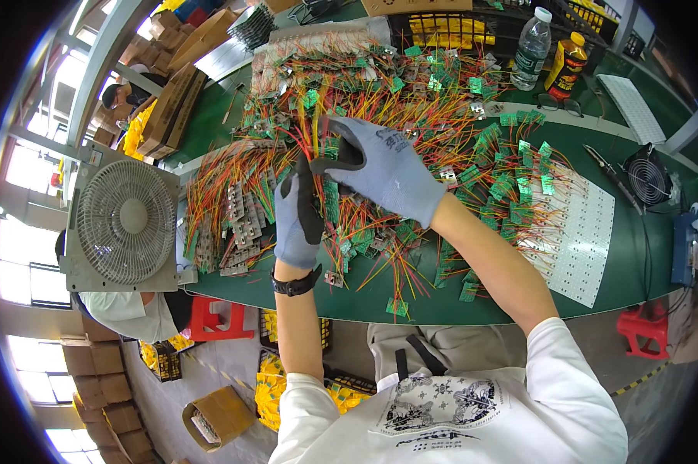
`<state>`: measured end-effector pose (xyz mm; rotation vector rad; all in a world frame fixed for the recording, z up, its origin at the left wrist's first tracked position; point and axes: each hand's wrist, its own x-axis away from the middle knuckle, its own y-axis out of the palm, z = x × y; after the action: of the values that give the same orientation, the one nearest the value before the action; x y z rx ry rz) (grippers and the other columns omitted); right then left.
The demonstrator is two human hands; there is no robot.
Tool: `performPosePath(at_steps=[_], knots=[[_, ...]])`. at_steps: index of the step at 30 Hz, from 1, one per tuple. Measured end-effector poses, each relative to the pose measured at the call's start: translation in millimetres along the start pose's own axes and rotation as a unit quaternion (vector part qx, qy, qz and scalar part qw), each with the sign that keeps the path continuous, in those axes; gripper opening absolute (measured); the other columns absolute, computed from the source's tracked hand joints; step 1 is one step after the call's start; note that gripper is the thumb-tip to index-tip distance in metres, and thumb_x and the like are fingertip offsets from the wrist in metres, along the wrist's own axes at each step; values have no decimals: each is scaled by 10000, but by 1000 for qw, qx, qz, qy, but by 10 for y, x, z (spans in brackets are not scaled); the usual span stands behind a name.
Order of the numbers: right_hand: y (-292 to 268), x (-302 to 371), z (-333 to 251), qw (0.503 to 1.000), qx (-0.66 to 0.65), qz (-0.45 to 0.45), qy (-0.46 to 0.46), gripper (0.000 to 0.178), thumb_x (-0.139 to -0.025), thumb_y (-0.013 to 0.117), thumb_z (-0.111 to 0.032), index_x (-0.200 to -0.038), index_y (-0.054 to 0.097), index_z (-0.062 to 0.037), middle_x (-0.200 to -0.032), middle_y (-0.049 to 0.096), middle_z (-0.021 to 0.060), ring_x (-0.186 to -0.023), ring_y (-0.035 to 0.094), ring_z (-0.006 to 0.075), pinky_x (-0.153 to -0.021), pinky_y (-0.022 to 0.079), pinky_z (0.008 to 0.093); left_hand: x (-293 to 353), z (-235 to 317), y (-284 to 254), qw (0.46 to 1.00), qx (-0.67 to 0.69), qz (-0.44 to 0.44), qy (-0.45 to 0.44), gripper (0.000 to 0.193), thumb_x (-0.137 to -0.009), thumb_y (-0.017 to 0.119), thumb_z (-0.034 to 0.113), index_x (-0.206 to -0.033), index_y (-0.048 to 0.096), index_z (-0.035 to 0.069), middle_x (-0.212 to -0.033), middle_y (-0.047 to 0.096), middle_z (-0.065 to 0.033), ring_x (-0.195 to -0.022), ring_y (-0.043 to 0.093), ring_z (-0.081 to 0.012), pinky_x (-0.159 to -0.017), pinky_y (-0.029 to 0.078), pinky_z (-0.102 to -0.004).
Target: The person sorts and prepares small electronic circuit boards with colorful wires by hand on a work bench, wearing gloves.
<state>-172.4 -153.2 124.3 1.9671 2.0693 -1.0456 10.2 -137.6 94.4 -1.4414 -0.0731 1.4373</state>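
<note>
Both my hands wear grey-blue gloves with dark palms. My left hand [298, 216] is closed, fingers upward, at the lower end of a bunch of red and yellow wires [315, 133]. From the right, my right hand [387, 166] reaches over with thumb and fingers closed on the same bunch, close to my left fingertips. Exactly where each fingertip grips is hidden by the gloves. Around them spreads a heap of small green circuit boards [488, 143] with red and yellow leads. Metal-coloured small parts [242, 216] on wires lie left of my left hand.
White perforated panels [577, 240] lie at the right, near a soldering iron [613, 178] and a black fan [647, 179]. Two bottles [531, 50] and eyeglasses [559, 104] stand or lie at the back right. A large grey fan [126, 223] borders the table's left end.
</note>
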Motion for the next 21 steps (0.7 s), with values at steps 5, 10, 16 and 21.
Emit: performPosePath(at_steps=[5, 10, 16, 21], knots=[[-43, -41, 244, 998, 37, -37, 34, 284, -826, 694, -285, -913, 646, -20, -822, 635, 136, -752, 609, 340, -701, 497, 367, -156, 86, 116, 677, 621, -122, -376, 769, -933, 311, 669, -1196, 555, -11, -810, 657, -148, -694, 623, -245, -711, 500, -320], [210, -5, 436, 997, 24, 78, -9, 345, -839, 654, -402, -911, 663, -64, -819, 655, 163, -839, 641, 335, -753, 505, 408, 32, -16, 368, 836, 451, 7, -314, 390, -973, 521, 332, -1159, 582, -5, -814, 644, -100, -711, 604, -120, -612, 483, -250], [64, -5, 449, 980, 122, -144, 63, 391, -851, 613, -435, -879, 615, -45, -828, 650, 136, -818, 644, 338, -727, 501, 432, 242, -129, 443, 806, 447, -9, -387, 230, -916, 602, 139, -1098, 624, -2, -746, 640, -25, -567, 555, -54, -465, 377, -191], [221, 50, 349, 953, 282, -115, -5, 355, -871, 589, -436, -897, 604, -83, -833, 642, 102, -786, 656, 275, -658, 503, 392, 381, -221, 508, 772, 477, 14, -420, 298, -834, 609, -46, -1131, 615, -67, -931, 658, -51, -752, 582, -77, -652, 477, -222]])
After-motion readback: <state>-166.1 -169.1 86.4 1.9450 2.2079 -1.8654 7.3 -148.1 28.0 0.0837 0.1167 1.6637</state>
